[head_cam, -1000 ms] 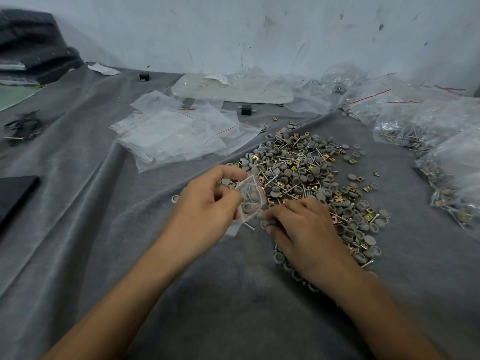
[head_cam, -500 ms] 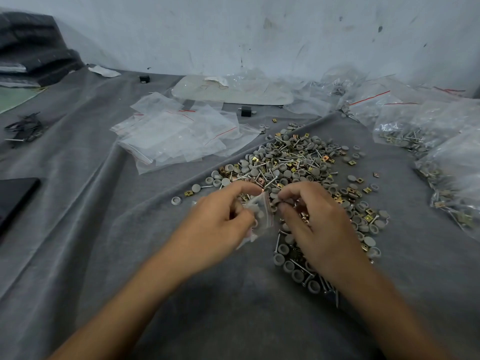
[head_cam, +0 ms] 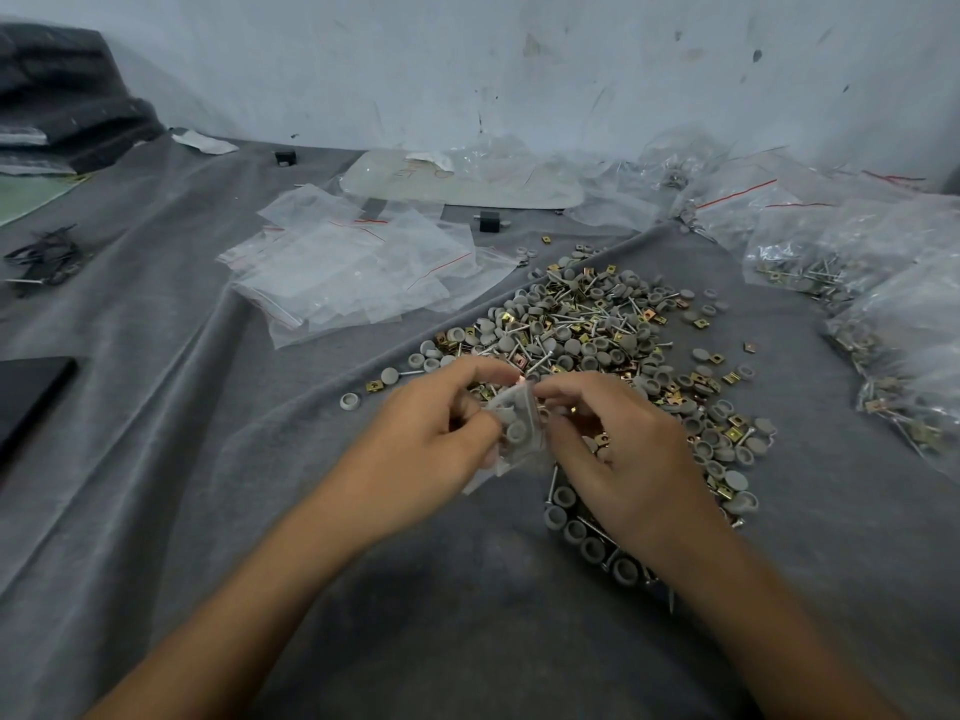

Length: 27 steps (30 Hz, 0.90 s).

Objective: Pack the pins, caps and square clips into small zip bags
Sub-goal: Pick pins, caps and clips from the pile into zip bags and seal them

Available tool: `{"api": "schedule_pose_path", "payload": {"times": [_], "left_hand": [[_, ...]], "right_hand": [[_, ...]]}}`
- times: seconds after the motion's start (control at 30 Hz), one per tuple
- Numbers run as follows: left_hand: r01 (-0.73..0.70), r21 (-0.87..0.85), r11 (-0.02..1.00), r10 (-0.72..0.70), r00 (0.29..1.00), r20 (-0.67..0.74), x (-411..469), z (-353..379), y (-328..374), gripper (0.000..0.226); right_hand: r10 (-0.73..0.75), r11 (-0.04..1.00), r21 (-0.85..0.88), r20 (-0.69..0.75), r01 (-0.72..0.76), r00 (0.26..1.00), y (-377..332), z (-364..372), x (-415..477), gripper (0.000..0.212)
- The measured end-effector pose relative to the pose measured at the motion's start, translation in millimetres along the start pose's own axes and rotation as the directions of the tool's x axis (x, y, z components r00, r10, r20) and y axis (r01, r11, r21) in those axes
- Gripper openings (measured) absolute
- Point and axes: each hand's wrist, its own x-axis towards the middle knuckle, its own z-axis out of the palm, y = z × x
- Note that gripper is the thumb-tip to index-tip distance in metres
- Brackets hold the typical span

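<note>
A small clear zip bag point(head_cam: 515, 431) with grey caps inside hangs between my two hands above the grey cloth. My left hand point(head_cam: 431, 441) pinches its left side near the top edge. My right hand point(head_cam: 618, 449) pinches the top edge from the right. Behind and under my right hand spreads a loose pile point(head_cam: 597, 335) of grey round caps, metal pins and gold square clips. A stack of empty zip bags point(head_cam: 353, 267) lies to the left of the pile.
Filled zip bags point(head_cam: 841, 252) crowd the right side up to the wall. A flat clear plastic sheet point(head_cam: 467, 179) lies at the back. A dark tablet-like slab point(head_cam: 26, 397) sits at the left edge, black ties point(head_cam: 44, 257) beyond it, dark folded cloth point(head_cam: 67, 96) in the far left corner.
My right hand came up off the pile to the bag's top edge and now pinches it together with my left hand. The bag has sunk slightly toward me.
</note>
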Motion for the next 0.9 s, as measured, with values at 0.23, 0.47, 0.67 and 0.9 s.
{"api": "schedule_pose_path", "payload": {"times": [0.23, 0.47, 0.67, 0.9], "left_hand": [[0.022, -0.169, 0.985, -0.012, 0.998, 0.057, 0.1, -6.2, 4.9, 0.043], [0.031, -0.478, 0.878, 0.034, 0.991, 0.126, -0.7, -18.3, 9.3, 0.045], [-0.080, -0.522, 0.849, 0.096, 0.995, 0.004, -1.0, -21.8, 11.5, 0.053], [-0.107, -0.361, 0.926, 0.129, 0.991, 0.038, -4.2, -15.9, 15.5, 0.007]], "right_hand": [[-0.050, 0.972, -0.222, 0.114, 0.074, 0.992, -1.0, 2.6, -2.3, 0.039], [-0.050, 0.999, 0.017, 0.104, 0.049, 0.993, -12.9, -4.0, 0.8, 0.021], [0.123, 0.904, 0.414, -0.008, -0.109, 0.992, -25.7, -11.7, 2.6, 0.005], [0.279, 0.740, 0.650, -0.060, -0.175, 0.958, -22.7, -22.0, 6.6, 0.016]]}}
